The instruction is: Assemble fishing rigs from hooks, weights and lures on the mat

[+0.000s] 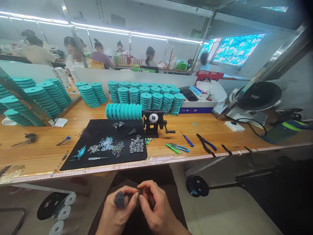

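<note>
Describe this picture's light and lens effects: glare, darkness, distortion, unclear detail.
Head view: strip lights glare white across the back, and the window shines bright blue; head view: the right-hand metal post leans steeply, probably wide-lens distortion, and the upper right corner goes black; head view: anything between the fingers is too small to tell.
</note>
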Tool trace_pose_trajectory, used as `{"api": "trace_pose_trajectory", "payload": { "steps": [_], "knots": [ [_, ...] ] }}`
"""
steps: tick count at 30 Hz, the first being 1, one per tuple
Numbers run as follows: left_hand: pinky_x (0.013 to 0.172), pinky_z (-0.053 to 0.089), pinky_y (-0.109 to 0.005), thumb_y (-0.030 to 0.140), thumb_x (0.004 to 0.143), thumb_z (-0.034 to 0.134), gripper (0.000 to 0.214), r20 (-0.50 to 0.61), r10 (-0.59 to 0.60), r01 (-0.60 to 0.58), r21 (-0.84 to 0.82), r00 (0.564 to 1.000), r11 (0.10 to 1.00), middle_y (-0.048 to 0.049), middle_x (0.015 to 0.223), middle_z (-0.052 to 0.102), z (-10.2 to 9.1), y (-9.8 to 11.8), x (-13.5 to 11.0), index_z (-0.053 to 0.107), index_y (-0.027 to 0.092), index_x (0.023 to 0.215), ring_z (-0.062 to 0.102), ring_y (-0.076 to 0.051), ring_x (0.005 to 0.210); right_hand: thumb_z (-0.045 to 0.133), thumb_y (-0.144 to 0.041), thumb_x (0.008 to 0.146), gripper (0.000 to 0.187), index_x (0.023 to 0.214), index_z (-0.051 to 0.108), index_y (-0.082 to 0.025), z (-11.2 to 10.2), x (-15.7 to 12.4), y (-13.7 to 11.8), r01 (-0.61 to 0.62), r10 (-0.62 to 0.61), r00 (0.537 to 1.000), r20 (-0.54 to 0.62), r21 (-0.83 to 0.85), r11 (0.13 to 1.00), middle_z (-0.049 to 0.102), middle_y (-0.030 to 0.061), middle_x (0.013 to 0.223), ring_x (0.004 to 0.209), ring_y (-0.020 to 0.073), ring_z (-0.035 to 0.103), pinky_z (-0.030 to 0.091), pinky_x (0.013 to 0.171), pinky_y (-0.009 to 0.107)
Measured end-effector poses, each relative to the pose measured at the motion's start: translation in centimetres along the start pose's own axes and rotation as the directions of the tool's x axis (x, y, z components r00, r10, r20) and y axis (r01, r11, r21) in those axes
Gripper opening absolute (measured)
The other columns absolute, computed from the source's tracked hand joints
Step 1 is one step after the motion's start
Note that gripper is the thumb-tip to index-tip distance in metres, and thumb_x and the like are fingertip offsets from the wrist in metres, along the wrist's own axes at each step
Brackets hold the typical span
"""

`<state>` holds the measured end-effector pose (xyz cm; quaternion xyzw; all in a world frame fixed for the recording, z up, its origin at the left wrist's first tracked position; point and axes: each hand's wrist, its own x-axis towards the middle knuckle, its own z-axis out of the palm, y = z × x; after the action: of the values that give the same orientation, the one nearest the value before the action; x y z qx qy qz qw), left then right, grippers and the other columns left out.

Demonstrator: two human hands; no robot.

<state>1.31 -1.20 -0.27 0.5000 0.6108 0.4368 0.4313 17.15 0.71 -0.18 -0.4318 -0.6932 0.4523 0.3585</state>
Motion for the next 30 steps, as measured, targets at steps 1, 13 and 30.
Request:
{"api": "trace_pose_trajectory", "payload": {
  "steps": [1, 13, 30],
  "knots": [
    [0.044, 0.030, -0.021, 0.043, 0.073, 0.072, 0.026, 0.001, -0.001, 0.001, -0.012, 1.000, 1.000, 0.0036, 0.049, 0.046, -0.1, 0.2, 0.1, 0.072, 0.017, 0.067, 0.034, -0.011, 0.046, 0.051, -0.019, 0.089, 0.013, 0.099, 0.060, -0.021, -0.2, 0.1, -0.2, 0.045, -0.045, 0.999, 0.004, -0.112, 0.993, 0.054, -0.0004, 0.075, 0.069, 0.0162, 0.050, 0.037, 0.070, 0.031],
    [0.049, 0.039, -0.019, 0.060, 0.064, 0.076, 0.044, 0.005, -0.322, 0.294, -0.422, 0.947, 0.858, 0.0037, 0.061, 0.050, -3.4, 0.1, -0.5, 0.067, 0.019, 0.078, 0.043, -0.012, 0.056, 0.052, -0.009, 0.073, 0.016, 0.081, 0.059, -0.020, -2.6, 1.0, 2.2, -0.030, -0.057, 0.977, -0.205, -0.398, 0.917, 0.057, -0.0003, 0.068, 0.064, 0.0174, 0.053, 0.039, 0.064, 0.029],
    [0.053, 0.038, -0.017, 0.046, 0.080, 0.069, 0.030, 0.136, -0.076, 0.093, -0.123, 0.988, 0.988, 0.0037, 0.062, 0.051, -2.3, 0.6, 0.8, 0.067, 0.018, 0.088, 0.045, -0.011, 0.058, 0.059, -0.023, 0.088, 0.009, 0.082, 0.065, -0.020, -1.1, 1.2, -0.8, -0.225, 0.223, 0.974, 0.026, 0.094, 0.970, 0.041, -0.0066, 0.059, 0.055, 0.0108, 0.036, 0.029, 0.052, 0.023]
  ]
}}
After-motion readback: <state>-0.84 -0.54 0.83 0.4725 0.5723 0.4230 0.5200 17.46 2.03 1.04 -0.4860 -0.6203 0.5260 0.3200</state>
